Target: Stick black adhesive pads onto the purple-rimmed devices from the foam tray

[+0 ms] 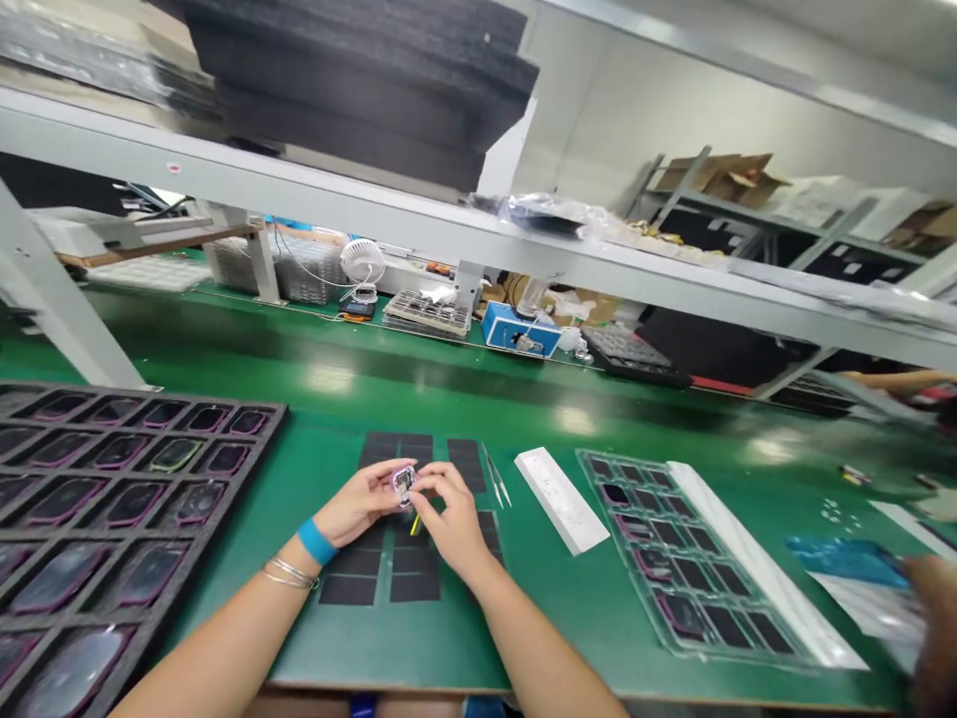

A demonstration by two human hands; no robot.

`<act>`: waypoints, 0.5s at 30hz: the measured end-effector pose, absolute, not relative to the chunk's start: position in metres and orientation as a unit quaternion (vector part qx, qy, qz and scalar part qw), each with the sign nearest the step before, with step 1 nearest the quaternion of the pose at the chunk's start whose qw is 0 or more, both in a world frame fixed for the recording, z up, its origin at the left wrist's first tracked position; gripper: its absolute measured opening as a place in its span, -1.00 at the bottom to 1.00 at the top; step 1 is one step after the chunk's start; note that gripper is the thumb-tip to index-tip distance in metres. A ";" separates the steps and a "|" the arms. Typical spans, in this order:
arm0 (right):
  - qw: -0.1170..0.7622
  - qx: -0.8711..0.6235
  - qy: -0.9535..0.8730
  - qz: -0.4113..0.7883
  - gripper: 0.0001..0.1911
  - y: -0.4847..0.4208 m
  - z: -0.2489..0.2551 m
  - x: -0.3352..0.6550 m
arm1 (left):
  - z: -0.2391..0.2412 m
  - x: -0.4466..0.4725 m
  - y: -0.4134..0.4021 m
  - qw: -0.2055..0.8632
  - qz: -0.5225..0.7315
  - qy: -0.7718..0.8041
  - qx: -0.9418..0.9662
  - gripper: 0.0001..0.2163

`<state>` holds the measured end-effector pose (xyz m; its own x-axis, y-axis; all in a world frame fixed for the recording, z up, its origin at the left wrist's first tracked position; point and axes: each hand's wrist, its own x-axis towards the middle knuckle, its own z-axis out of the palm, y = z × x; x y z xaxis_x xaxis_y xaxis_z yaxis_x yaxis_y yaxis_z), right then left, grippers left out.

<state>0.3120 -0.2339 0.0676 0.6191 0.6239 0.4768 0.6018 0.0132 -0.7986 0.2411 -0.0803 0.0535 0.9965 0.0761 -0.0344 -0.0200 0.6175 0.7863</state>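
Observation:
In the middle of the bench, my left hand (372, 495) is closed on the edge of a small purple-rimmed smartwatch case (404, 483), with its inner parts facing me. From the other side, the thumb and fingers of my right hand (447, 507) pinch the case at its right and lower edge; whether they also grip a small part there I cannot tell. A yellow strip (416, 525) shows just below the case. Under both hands lie several flat black rectangles (416, 586) on the green bench. Steel tweezers (496, 479) rest to the right of my right hand.
A black foam tray (258, 469) of purple-rimmed cases, one green, stands at left. Rightward are a white block (560, 499), a clear plastic tray (658, 558) of dark pieces and a blue packet (844, 560). Another person's blurred hand (934, 618) is at far right; a shelf beam (419, 219) crosses above.

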 end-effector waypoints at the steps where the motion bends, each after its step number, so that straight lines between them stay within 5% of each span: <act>1: 0.555 -0.705 -0.441 0.012 -0.94 -0.234 0.068 0.312 | 0.053 0.242 -0.080 0.895 0.034 0.029 0.444 -0.54; 15: 0.488 -0.735 -0.470 0.006 -0.97 -0.237 0.065 0.321 | 0.048 0.245 -0.076 0.885 0.040 0.031 0.464 -0.55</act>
